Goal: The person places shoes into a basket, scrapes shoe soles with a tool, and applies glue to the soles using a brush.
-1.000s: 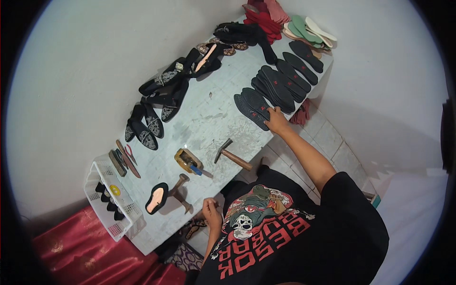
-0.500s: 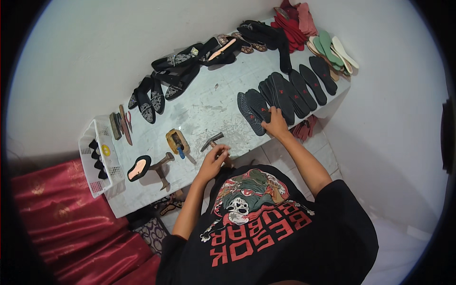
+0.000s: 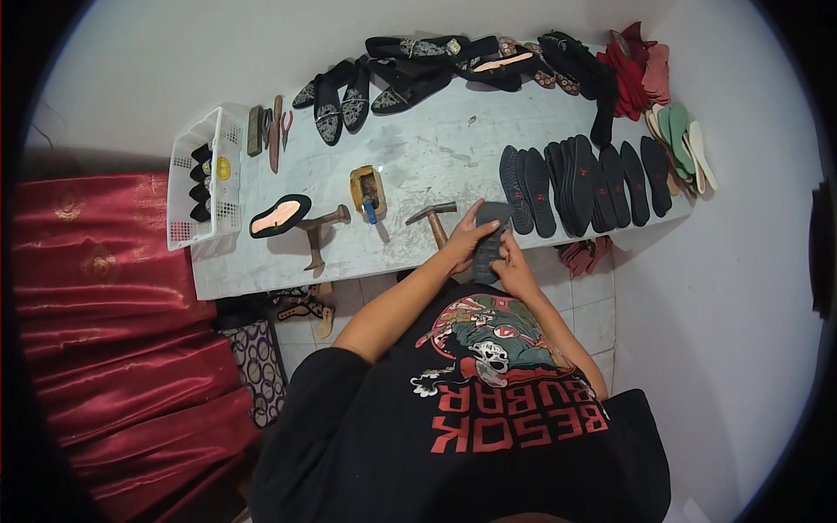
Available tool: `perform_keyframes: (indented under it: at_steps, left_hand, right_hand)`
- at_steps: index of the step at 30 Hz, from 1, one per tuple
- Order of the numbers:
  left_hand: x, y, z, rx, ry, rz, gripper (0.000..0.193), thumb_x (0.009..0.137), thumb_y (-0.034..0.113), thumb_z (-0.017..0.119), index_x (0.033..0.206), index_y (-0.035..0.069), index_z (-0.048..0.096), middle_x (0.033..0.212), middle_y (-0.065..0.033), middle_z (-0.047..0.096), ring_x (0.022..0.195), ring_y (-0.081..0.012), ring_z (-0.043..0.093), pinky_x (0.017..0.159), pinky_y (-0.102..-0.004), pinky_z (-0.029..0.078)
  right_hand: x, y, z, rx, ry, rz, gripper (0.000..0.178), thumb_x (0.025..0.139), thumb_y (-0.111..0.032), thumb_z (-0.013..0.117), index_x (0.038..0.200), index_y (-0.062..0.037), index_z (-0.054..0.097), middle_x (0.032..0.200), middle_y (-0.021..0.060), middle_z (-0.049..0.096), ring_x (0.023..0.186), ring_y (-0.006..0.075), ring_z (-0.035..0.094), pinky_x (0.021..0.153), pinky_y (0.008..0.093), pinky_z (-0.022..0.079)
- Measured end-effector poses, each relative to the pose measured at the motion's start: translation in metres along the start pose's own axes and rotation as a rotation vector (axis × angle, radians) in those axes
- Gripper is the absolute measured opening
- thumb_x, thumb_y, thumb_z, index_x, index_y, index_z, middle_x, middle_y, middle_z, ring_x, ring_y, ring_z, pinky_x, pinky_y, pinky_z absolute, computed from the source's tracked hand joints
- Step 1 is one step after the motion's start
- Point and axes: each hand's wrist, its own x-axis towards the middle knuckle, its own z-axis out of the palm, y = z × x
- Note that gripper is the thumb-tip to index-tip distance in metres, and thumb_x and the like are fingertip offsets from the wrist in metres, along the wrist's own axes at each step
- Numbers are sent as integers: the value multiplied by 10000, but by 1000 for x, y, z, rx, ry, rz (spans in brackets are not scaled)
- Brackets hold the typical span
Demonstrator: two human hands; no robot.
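Note:
In front of my chest, over the table's near edge, I hold a dark shoe sole (image 3: pixel 494 216). My left hand (image 3: pixel 466 240) grips its left side, thumb lying across the face. My right hand (image 3: pixel 514 268) is closed on the right side, lower down. Just right of my hands, a row of black soles (image 3: pixel 571 187) lies side by side, some stacked. To the left rests a hammer (image 3: pixel 433 218) with a wooden handle, its lower end hidden behind my left forearm.
Farther left are a yellow container (image 3: pixel 367 179) with a blue-handled tool, a metal shoe anvil (image 3: pixel 321 222), and a black shoe piece (image 3: pixel 280 215). A white basket (image 3: pixel 180 209) stands at the left end. Embellished black shoes (image 3: pixel 342 100) line the back; coloured sole pieces (image 3: pixel 676 131) lie far right.
My right hand has left the row with a sole and come back toward my chest. My left hand has moved right from beside the hammer and grips that sole too. The view has turned.

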Motion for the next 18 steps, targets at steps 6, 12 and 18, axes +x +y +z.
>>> perform_keyframes:
  at_steps: [6,12,18]
  left_hand:
    - [-63,-10,-55,-188,100,122,645,1006,24,577,1574,76,276,1300,-185,627,1099,-282,691,943,-420,591]
    - [-144,20,-75,-156,63,61,509,1092,179,438,1574,119,286,1431,-198,555,1303,-346,586,1077,-483,523]
    - [-200,19,-123,-316,39,39,563,1122,363,366,1626,179,194,1510,-179,489,1306,-380,575,1057,-483,534]
  right_hand:
    - [-9,17,27,-23,-248,287,621,938,91,586,1489,-93,367,1287,81,629,949,115,663,735,232,526]
    - [17,-2,73,-112,-541,487,383,1026,-80,585,1401,-54,508,1028,69,710,821,112,662,692,264,538]
    - [73,-13,105,-739,-925,593,286,998,-286,672,1033,-5,706,957,78,710,857,145,657,779,307,535]
